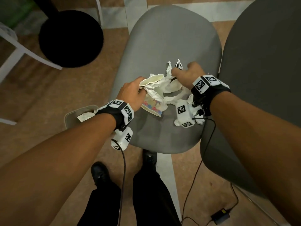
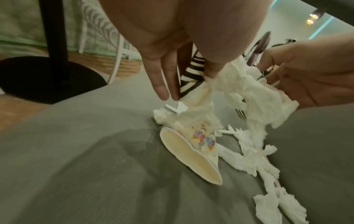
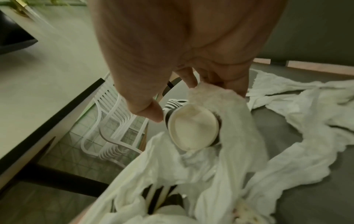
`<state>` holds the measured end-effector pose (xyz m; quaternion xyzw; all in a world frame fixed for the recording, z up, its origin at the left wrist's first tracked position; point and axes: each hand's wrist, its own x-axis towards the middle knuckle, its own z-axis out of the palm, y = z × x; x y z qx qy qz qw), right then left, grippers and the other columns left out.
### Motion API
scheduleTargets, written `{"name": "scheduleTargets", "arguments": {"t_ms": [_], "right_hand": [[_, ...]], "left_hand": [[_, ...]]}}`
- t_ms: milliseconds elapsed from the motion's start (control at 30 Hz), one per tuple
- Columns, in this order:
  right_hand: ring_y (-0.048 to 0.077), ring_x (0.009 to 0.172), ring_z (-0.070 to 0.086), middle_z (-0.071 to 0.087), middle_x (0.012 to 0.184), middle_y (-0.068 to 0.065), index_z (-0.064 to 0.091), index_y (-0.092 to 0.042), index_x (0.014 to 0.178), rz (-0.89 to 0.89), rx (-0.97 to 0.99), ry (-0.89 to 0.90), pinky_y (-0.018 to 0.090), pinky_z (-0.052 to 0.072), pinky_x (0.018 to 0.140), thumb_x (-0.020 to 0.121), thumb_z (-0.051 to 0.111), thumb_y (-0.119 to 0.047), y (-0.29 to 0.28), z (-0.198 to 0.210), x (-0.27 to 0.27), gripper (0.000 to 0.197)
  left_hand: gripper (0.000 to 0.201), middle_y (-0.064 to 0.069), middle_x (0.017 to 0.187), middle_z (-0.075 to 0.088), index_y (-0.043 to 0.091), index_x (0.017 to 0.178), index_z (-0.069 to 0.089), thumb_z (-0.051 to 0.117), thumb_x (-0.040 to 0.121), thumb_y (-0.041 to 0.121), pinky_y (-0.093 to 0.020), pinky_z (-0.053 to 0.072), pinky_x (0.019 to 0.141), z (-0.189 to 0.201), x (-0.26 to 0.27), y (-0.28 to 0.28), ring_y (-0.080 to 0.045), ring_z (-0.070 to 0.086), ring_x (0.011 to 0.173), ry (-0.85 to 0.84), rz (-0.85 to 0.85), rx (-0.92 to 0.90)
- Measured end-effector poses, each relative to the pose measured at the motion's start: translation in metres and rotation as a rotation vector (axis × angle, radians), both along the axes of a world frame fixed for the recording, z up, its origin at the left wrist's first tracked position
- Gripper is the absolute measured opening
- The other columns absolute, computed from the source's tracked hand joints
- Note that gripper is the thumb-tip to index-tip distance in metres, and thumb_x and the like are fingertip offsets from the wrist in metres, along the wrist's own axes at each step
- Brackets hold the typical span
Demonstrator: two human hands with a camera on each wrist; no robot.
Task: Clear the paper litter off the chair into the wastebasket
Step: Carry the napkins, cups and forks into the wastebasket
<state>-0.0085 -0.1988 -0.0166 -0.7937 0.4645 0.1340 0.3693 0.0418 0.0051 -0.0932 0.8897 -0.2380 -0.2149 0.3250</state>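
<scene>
Paper litter lies on the grey chair seat (image 1: 171,38): crumpled white tissues (image 1: 172,98) and a flattened cup with a colourful print (image 1: 152,107). My left hand (image 1: 141,88) grips a squashed black-and-white striped cup (image 2: 191,71) together with a wad of tissue (image 2: 239,84), just above the printed cup (image 2: 193,153). My right hand (image 1: 177,70) pinches a second striped cup (image 3: 191,127) and a strip of tissue (image 3: 229,115), slightly above the seat. The wastebasket (image 1: 70,115) stands on the floor left of the chair, with crumpled paper (image 1: 85,116) in it.
A darker grey chair (image 1: 260,62) stands close on the right. A black round table base (image 1: 70,38) and a white chair frame (image 1: 24,53) are at the left. My shoes (image 1: 99,173) and a power adapter (image 1: 219,216) with cables are on the floor.
</scene>
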Motion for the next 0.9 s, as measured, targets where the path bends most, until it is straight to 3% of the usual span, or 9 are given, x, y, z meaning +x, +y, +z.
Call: {"name": "scheduleTargets", "arguments": {"t_ms": [133,200,267,367,433,533,633,700,900], "right_hand": [[0.027,0.1,0.059,0.058,0.108,0.007,0.055,-0.007,0.13,-0.029,0.011,-0.048,0.034,0.049,0.089,0.087,0.061,-0.043,0.011,0.008,0.02,0.057],[0.029,0.105,0.064,0.064,0.108,0.009,0.06,-0.004,0.124,0.033,0.023,-0.058,0.038,0.053,0.095,0.089,0.06,-0.032,0.021,0.009,0.029,0.044],[0.031,0.114,0.063,0.065,0.123,0.013,0.059,-0.006,0.129,0.075,0.036,-0.074,0.037,0.052,0.098,0.089,0.059,-0.02,0.032,0.004,0.035,0.043],[0.026,0.104,0.067,0.067,0.121,0.01,0.061,-0.018,0.126,0.114,0.077,-0.061,0.03,0.054,0.085,0.088,0.06,-0.013,0.05,-0.012,0.038,0.038],[0.023,0.092,0.069,0.066,0.116,0.009,0.064,-0.025,0.119,0.104,0.099,-0.065,0.03,0.058,0.078,0.086,0.062,-0.014,0.061,-0.023,0.038,0.035],[0.019,0.071,0.066,0.067,0.092,0.004,0.064,-0.028,0.117,0.038,0.128,-0.107,0.029,0.056,0.064,0.089,0.06,-0.016,0.081,-0.035,0.044,0.03],[0.019,0.076,0.067,0.066,0.092,0.003,0.063,-0.024,0.118,-0.015,0.132,-0.204,0.032,0.058,0.073,0.093,0.055,-0.014,0.102,-0.045,0.053,0.028],[0.021,0.081,0.068,0.067,0.099,0.004,0.064,-0.021,0.113,-0.025,0.131,-0.28,0.036,0.059,0.082,0.092,0.055,-0.012,0.115,-0.052,0.058,0.025],[0.019,0.084,0.068,0.07,0.103,0.003,0.068,-0.023,0.102,-0.027,0.196,-0.342,0.036,0.057,0.084,0.088,0.056,-0.021,0.165,-0.063,0.077,0.018]], "left_hand": [[0.019,0.01,0.087,0.069,0.029,0.106,0.064,0.054,0.09,0.031,-0.023,0.047,0.065,0.007,0.007,0.009,-0.016,0.064,0.078,0.112,0.127,-0.1],[0.023,0.009,0.089,0.071,0.029,0.106,0.066,0.057,0.087,0.039,-0.032,0.057,0.073,0.006,0.009,0.014,-0.018,0.068,0.082,0.214,0.176,-0.15],[0.026,0.004,0.088,0.072,0.027,0.105,0.066,0.057,0.085,0.04,-0.045,0.06,0.073,0.007,0.01,0.019,-0.023,0.07,0.083,0.243,0.153,-0.148],[0.022,0.002,0.085,0.073,0.021,0.098,0.067,0.055,0.085,0.035,-0.045,0.057,0.072,0.008,0.009,0.026,-0.024,0.069,0.08,0.233,0.134,-0.139],[0.017,0.005,0.084,0.073,0.026,0.09,0.065,0.055,0.085,0.038,-0.043,0.057,0.071,0.004,0.009,0.032,-0.022,0.069,0.079,0.242,0.17,-0.154],[0.008,0.003,0.078,0.073,0.027,0.087,0.064,0.057,0.088,0.031,-0.04,0.059,0.06,0.007,0.007,0.036,-0.021,0.072,0.069,0.418,0.283,-0.212],[0.018,-0.003,0.076,0.073,0.024,0.093,0.065,0.053,0.091,0.012,-0.029,0.055,0.051,0.011,0.004,0.037,-0.016,0.07,0.058,0.63,0.397,-0.323],[0.019,-0.005,0.079,0.074,0.025,0.094,0.066,0.053,0.091,0.012,-0.031,0.056,0.056,0.011,0.005,0.045,-0.02,0.072,0.062,0.677,0.458,-0.389],[0.02,-0.005,0.073,0.072,0.02,0.099,0.066,0.051,0.095,0.007,-0.028,0.055,0.048,0.015,0.019,0.086,-0.018,0.071,0.057,0.785,0.602,-0.481]]}}
